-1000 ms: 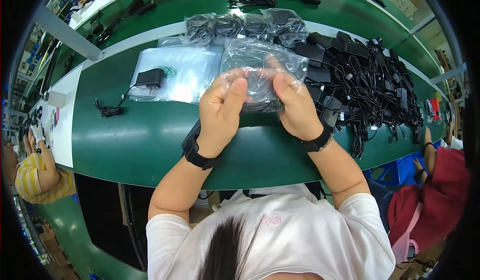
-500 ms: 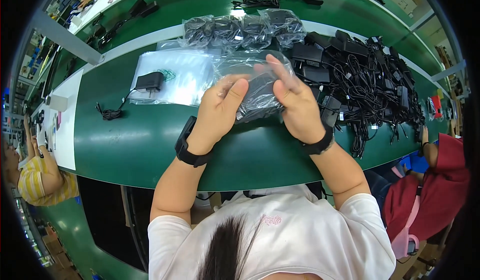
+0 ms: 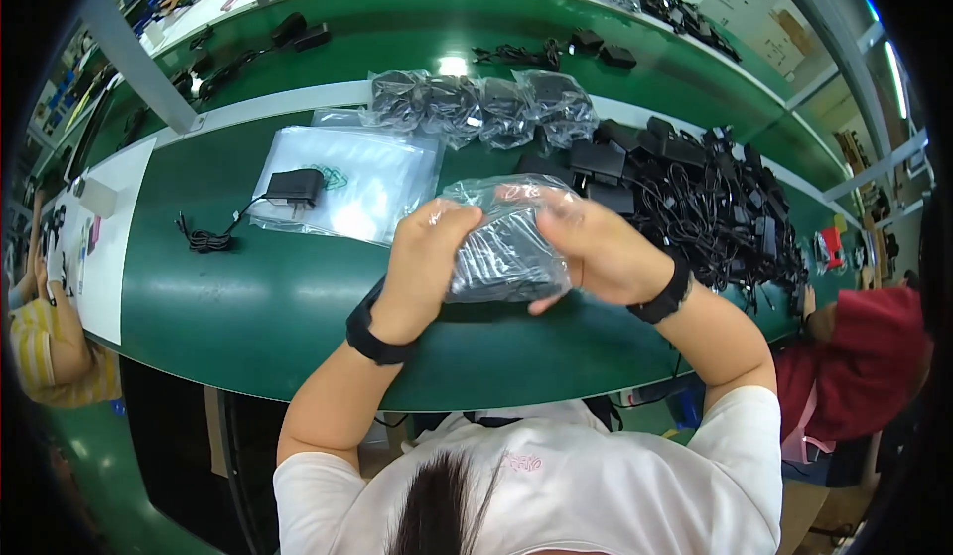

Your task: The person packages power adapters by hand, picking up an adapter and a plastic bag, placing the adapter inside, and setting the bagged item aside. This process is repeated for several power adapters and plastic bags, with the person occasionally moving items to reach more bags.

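Note:
A clear, crinkled plastic bag (image 3: 508,262) with dark contents is held between my two hands, just over the near middle of the green table. My left hand (image 3: 429,262) grips the bag's left side, thumb on top. My right hand (image 3: 608,247) has hold of its upper right corner, thumb over the folded plastic and fingers partly hidden behind. Glare on the plastic hides what exactly is inside. Left of the bag, a black power adapter (image 3: 294,188) with a coiled cable rests on a stack of flat clear plastic bags (image 3: 382,178).
To the right lies a big heap of black power adapters with cables (image 3: 705,193). Several filled plastic bags (image 3: 452,108) stand in a row along the far edge. More adapters (image 3: 596,49) sit on the table beyond. A person in red (image 3: 854,356) is at the right.
The bag has come nearer to me, off the far part of the table. My right hand has turned and closed over its upper right corner. The view has shifted slightly.

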Demonstrator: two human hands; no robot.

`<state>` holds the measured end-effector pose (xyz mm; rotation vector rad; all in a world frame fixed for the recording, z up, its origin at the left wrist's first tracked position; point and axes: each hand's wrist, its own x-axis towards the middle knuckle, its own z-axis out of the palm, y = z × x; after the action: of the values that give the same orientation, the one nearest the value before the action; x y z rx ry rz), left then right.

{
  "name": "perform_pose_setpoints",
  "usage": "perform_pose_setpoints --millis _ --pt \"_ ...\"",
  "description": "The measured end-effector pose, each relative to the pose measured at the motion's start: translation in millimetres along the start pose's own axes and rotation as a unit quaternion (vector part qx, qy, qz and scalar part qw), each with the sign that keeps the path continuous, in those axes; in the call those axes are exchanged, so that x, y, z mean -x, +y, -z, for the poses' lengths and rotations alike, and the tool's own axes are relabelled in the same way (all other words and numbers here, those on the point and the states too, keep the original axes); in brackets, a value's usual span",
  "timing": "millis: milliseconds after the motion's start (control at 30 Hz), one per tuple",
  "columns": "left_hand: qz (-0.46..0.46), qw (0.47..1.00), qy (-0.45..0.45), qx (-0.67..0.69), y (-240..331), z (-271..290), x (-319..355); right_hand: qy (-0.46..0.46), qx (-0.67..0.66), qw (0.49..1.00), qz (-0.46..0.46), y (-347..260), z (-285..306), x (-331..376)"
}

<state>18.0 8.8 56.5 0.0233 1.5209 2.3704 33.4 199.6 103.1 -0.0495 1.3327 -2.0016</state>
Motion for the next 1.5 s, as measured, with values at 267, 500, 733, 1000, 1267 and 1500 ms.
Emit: perform_pose_setpoints --millis 267,500,733,1000,1267,1500 --pt "0.010 0.978 0.071 0.197 13 22 -19 -0.003 0.123 0.992 -0.027 -62 -23 -33" --pt "-0.439 0.745 0.225 -0.449 16 45 -14 0.304 0.528 0.782 0.132 -170 128 -222" --pt "-0.466 0.671 0.202 -0.541 9 52 -34 0.333 0.799 0.466 0.182 -123 240 -345" --pt "-0.453 0.701 0.186 -0.519 10 50 -29 0.337 0.815 0.449 0.140 -162 189 -263" --pt "-0.452 0.728 0.171 -0.486 13 41 -23 0.024 0.782 0.616 -0.095 -142 135 -116" --pt "-0.456 0.738 0.153 -0.474 14 36 -17 0.105 0.818 0.559 0.087 -83 148 -97"
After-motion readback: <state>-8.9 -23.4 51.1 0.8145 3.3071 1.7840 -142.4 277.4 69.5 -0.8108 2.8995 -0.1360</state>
